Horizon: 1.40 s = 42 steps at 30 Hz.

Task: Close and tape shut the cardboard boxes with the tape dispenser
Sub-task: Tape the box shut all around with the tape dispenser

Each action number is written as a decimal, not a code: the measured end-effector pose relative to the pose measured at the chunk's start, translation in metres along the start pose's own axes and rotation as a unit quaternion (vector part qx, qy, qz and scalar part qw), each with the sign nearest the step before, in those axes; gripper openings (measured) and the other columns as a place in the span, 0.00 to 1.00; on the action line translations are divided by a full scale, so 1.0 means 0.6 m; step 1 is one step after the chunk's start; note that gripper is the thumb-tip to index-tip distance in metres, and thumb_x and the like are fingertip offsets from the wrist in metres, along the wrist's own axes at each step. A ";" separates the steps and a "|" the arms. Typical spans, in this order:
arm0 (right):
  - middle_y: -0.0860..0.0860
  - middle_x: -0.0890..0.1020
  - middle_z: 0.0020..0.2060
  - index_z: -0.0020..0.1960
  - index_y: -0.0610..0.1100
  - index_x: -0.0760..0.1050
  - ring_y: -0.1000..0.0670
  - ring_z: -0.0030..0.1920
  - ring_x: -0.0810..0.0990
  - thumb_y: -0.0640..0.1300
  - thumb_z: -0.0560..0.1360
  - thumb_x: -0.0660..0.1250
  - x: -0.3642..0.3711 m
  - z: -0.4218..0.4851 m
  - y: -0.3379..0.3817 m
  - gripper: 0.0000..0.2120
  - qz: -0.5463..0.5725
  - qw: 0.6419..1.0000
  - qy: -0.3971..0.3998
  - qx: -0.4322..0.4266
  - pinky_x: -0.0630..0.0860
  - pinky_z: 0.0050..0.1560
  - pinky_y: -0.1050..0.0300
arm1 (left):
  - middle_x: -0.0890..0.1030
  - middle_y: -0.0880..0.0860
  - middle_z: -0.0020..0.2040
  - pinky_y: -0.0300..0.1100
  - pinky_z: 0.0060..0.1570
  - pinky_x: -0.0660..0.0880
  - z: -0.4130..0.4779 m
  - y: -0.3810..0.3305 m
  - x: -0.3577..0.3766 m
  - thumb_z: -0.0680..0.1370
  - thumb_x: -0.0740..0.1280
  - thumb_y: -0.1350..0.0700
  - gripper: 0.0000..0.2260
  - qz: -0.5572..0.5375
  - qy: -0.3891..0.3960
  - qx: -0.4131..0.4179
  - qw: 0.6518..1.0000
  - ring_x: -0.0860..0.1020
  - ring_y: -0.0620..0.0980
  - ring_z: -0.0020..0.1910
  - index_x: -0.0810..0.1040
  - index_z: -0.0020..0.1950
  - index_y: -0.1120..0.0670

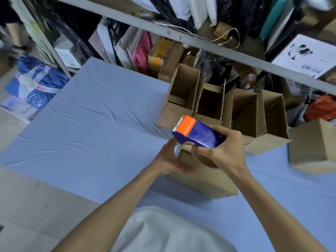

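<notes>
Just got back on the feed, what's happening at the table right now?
A person is taping boxes. The right hand grips the blue-and-orange tape dispenser above a cardboard box on the blue table, while the left hand appears to pinch the tape end beneath it. Four open boxes stand in a row behind; a closed box sits to the right.

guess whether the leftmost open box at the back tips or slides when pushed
The leftmost open box looks empty, so probably light. Tall with flaps up, it may tip before sliding on the wrinkled blue cloth. Its thin walls likely flex.
</notes>
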State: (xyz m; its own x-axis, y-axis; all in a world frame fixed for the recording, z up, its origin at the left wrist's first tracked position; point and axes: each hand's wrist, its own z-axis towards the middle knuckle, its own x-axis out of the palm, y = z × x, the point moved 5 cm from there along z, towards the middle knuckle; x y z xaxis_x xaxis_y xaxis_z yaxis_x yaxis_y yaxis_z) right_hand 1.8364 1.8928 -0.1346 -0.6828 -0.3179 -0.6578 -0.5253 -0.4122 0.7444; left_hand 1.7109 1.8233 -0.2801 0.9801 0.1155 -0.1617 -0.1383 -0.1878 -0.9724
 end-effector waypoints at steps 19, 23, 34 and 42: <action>0.63 0.82 0.38 0.47 0.61 0.76 0.59 0.41 0.80 0.44 0.54 0.83 -0.039 -0.014 -0.023 0.27 -0.040 0.998 0.039 -0.024 0.76 0.39 0.65 | 0.79 0.40 0.60 0.33 0.60 0.70 -0.006 -0.009 -0.025 0.60 0.83 0.55 0.36 -0.018 0.044 0.005 0.999 0.75 0.38 0.63 0.74 0.65 0.44; 0.66 0.80 0.41 0.53 0.53 0.78 0.60 0.44 0.79 0.49 0.54 0.83 -0.073 -0.041 -0.037 0.28 -0.108 0.991 0.072 -0.016 0.74 0.37 0.69 | 0.78 0.40 0.63 0.48 0.67 0.71 -0.004 -0.017 -0.019 0.62 0.83 0.52 0.39 0.006 0.055 0.007 0.998 0.73 0.41 0.65 0.70 0.70 0.46; 0.60 0.81 0.40 0.50 0.56 0.77 0.56 0.41 0.80 0.55 0.54 0.81 -0.051 -0.048 -0.001 0.27 -0.100 0.994 0.044 -0.004 0.76 0.37 0.63 | 0.77 0.34 0.58 0.33 0.57 0.72 -0.010 -0.011 -0.006 0.64 0.81 0.50 0.32 0.008 0.029 -0.015 0.999 0.74 0.37 0.61 0.72 0.63 0.35; 0.55 0.82 0.40 0.51 0.49 0.79 0.55 0.41 0.79 0.61 0.56 0.80 0.003 0.013 0.057 0.28 -0.125 0.990 0.057 0.016 0.79 0.37 0.60 | 0.78 0.42 0.59 0.47 0.59 0.76 -0.002 0.009 0.005 0.61 0.81 0.45 0.33 0.023 0.041 -0.037 0.998 0.76 0.41 0.60 0.73 0.64 0.43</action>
State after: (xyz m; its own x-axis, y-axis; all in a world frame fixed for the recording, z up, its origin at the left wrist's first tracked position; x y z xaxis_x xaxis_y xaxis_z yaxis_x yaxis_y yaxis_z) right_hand 1.8133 1.8849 -0.1096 -0.4683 -0.3042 -0.8295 -0.6878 -0.4639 0.5584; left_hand 1.7130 1.8211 -0.2856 0.9815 0.0253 -0.1896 -0.1764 -0.2636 -0.9484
